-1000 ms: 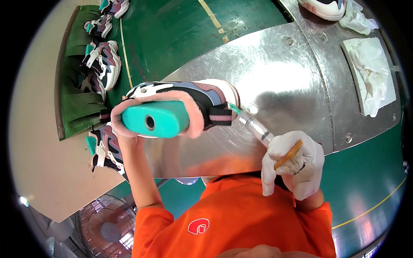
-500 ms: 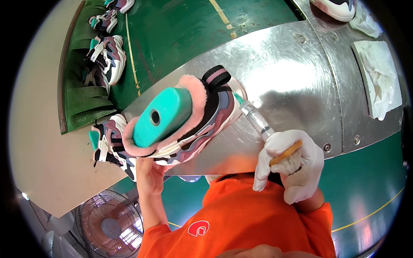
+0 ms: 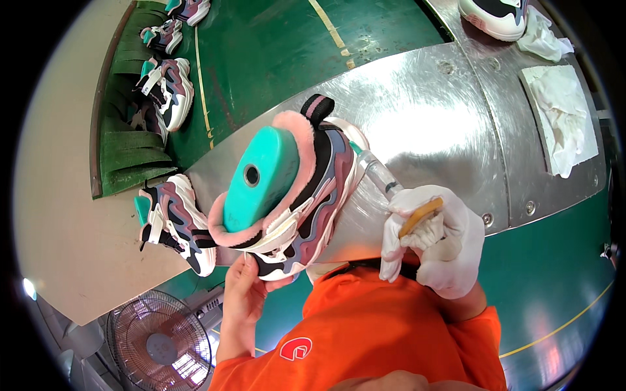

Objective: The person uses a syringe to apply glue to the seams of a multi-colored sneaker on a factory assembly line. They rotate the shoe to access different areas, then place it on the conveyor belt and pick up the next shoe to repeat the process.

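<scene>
My bare left hand [image 3: 245,292] is closed on the toe end of a sneaker [image 3: 331,184], tilted over the metal table. The sneaker is white, black, mauve and grey-blue, with pink fluffy lining and a black-and-pink heel loop. A turquoise shoe last [image 3: 272,171] with a round hole fills its opening. In a white glove, my right hand [image 3: 456,251] is closed round a clear syringe [image 3: 380,174]. The green tip meets the sole edge near the heel. A tan, stick-like piece [image 3: 420,216] also shows in the gloved hand; its kind is unclear.
A second sneaker [image 3: 175,225] lies to the left. Several more stand along the green belt [image 3: 254,65] by a fringed green curtain [image 3: 134,159]. At the far right are another shoe [image 3: 497,16], a crumpled cloth [image 3: 544,36] and a white pad [image 3: 554,98]. A fan [image 3: 160,345] stands lower left.
The held sneaker has turned, its toe swinging right and toward me, and my left hand's fingers have shifted along the toe. My right hand and the syringe have moved slightly left and away from me.
</scene>
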Motion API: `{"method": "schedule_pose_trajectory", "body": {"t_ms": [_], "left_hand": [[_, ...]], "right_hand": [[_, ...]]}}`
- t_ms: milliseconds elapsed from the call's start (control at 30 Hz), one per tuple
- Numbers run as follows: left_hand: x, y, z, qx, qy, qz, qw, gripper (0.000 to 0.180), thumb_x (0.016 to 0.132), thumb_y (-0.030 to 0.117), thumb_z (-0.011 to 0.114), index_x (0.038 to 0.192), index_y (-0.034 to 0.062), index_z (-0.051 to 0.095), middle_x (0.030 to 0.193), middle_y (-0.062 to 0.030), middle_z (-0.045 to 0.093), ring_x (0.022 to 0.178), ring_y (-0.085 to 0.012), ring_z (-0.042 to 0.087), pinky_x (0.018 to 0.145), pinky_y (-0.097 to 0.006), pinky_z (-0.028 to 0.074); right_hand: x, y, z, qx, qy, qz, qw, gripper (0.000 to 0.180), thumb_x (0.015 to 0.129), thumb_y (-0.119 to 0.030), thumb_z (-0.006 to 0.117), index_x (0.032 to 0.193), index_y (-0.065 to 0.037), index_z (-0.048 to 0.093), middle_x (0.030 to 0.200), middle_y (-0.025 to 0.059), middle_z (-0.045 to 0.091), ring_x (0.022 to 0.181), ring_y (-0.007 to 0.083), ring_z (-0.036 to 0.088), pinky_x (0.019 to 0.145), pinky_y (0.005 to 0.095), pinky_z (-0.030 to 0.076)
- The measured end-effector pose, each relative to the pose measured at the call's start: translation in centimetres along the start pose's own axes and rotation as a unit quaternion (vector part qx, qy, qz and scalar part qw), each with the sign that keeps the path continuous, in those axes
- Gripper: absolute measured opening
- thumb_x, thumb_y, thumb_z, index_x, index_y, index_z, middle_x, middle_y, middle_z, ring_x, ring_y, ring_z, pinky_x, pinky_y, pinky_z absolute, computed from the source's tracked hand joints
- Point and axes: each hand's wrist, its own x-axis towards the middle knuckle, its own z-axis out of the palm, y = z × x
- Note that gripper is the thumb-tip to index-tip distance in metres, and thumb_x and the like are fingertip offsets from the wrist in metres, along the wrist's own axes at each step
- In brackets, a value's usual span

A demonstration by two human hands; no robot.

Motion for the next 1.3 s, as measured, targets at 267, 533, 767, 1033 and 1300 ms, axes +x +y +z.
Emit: {"method": "schedule_pose_trajectory", "body": {"t_ms": [267, 533, 767, 1033, 1300], "left_hand": [[-2.3, -2.0, 0.1, -0.054, -0.071, -0.071, 0.993, 0.053, 0.097, 0.032, 0.051, 0.133, -0.0043, 0.036, 0.126, -0.0154, 0.054, 0.109, -0.026, 0.06, 0.084, -0.043, 0.058], [-2.0, -2.6, 0.5, 0.009, -0.06, -0.047, 0.997, 0.05, 0.097, 0.033, 0.05, 0.127, -0.0051, 0.043, 0.117, -0.0173, 0.06, 0.103, -0.0268, 0.064, 0.075, -0.04, 0.06], [-1.8, 1.6, 1.8, 0.458, 0.066, 0.231, 0.856, 0.053, 0.087, 0.019, 0.065, 0.13, -0.0035, 0.044, 0.112, -0.0177, 0.06, 0.102, -0.0242, 0.061, 0.082, -0.035, 0.051], [3.4, 1.5, 6.7, 0.268, 0.006, 0.419, 0.868, 0.066, 0.073, 0.001, 0.074, 0.13, 0.0004, 0.04, 0.117, -0.0088, 0.054, 0.1, -0.0146, 0.057, 0.084, -0.026, 0.046], [2.8, -2.6, 1.0, 0.24, 0.066, 0.614, 0.749, 0.078, 0.057, 0.012, 0.083, 0.126, 0.0027, 0.047, 0.12, -0.0106, 0.055, 0.107, -0.0252, 0.058, 0.096, -0.035, 0.043]], "right_hand": [[-1.9, -0.6, 1.5, -0.028, 0.016, 0.036, 0.999, 0.053, 0.067, 0.006, 0.073, 0.117, 0.002, 0.054, 0.101, 0.0076, 0.06, 0.085, 0.0125, 0.063, 0.078, 0.0262, 0.052], [-2.7, -0.4, 2.4, -0.077, 0.004, 0.046, 0.996, 0.053, 0.069, 0.006, 0.073, 0.118, 0.0, 0.053, 0.097, 0.0065, 0.061, 0.086, 0.0111, 0.063, 0.077, 0.0244, 0.051], [-4.0, -0.1, 2.9, -0.091, 0.027, -0.003, 0.995, 0.051, 0.069, 0.01, 0.068, 0.118, 0.002, 0.053, 0.094, 0.0087, 0.061, 0.085, 0.0135, 0.063, 0.075, 0.0264, 0.051], [-5.7, -0.9, 2.1, -0.127, 0.138, -0.166, 0.968, 0.056, 0.066, 0.021, 0.049, 0.117, 0.0, 0.048, 0.103, 0.0089, 0.054, 0.081, 0.0168, 0.061, 0.079, 0.0284, 0.051], [-5.8, -0.6, 0.7, -0.166, 0.101, -0.225, 0.955, 0.039, 0.073, 0.011, 0.051, 0.111, 0.001, 0.051, 0.103, 0.01, 0.055, 0.095, 0.0169, 0.059, 0.089, 0.0329, 0.049]]}}
